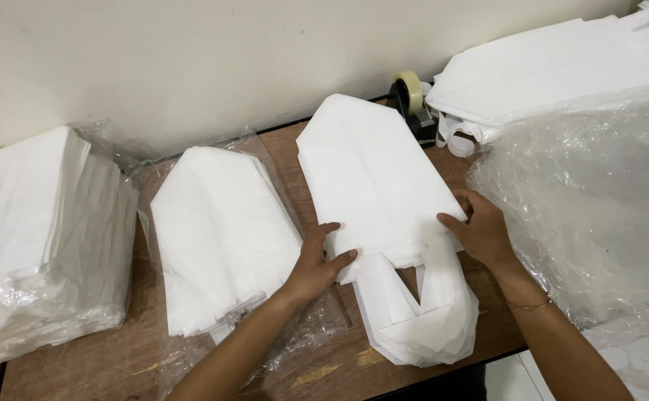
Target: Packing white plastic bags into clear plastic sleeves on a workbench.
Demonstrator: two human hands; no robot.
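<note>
Both hands press flat on the sides of a stack of white bags (373,178) lying on the wooden table (102,364): the left hand (315,266) with fingers spread on its left edge, the right hand (482,232) on its right edge, apparently squaring the pile. The folded handles (413,312) lie just below both palms, and another stack on clear plastic (220,230) sits just left of the left hand.
</note>
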